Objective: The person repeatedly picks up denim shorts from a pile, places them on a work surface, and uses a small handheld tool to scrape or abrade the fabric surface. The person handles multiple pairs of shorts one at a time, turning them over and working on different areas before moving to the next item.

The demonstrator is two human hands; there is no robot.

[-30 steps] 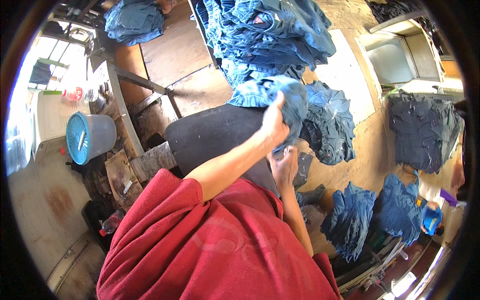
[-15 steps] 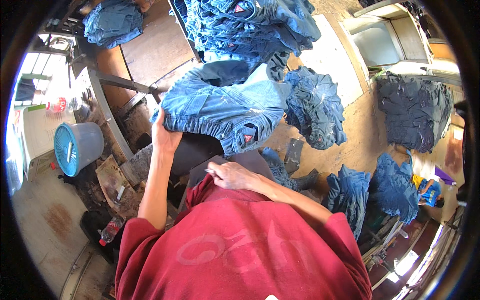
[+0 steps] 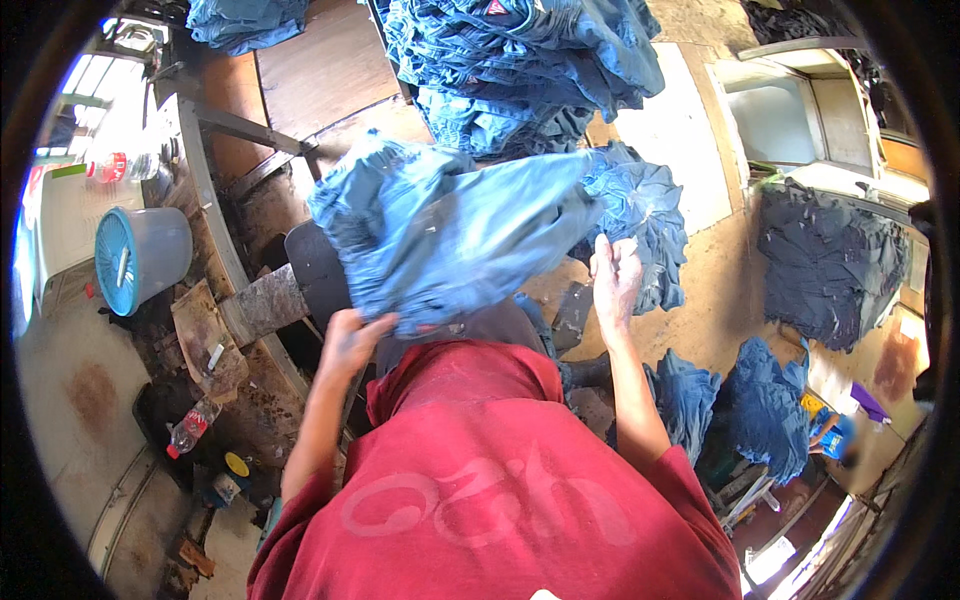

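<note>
A blue denim garment (image 3: pixel 450 235) with a gathered edge is spread in front of me, smeared by motion. My left hand (image 3: pixel 355 342) grips its near left edge, thumb on top. Just below the garment's right end is my right hand (image 3: pixel 615 280), raised with the fingers curled in; whether they hold anything small is hidden. I see no clear contact between that hand and the cloth. Behind the garment rises a tall pile of similar denim pieces (image 3: pixel 520 75). A smaller denim heap (image 3: pixel 640 215) lies right beside the garment's right end.
Dark garments (image 3: pixel 830 260) are stacked at the far right, with blue denim bundles (image 3: pixel 765 405) nearer. A bucket with a blue rim (image 3: pixel 165 262) and a plastic bottle (image 3: pixel 195 428) stand at left. More denim (image 3: pixel 245 22) lies back left. Another person (image 3: pixel 832 435) is at the right edge.
The garment has been swung round and now lies lower on its near side. My left hand moved down to its near edge. My right hand moved from my waist up and rightward.
</note>
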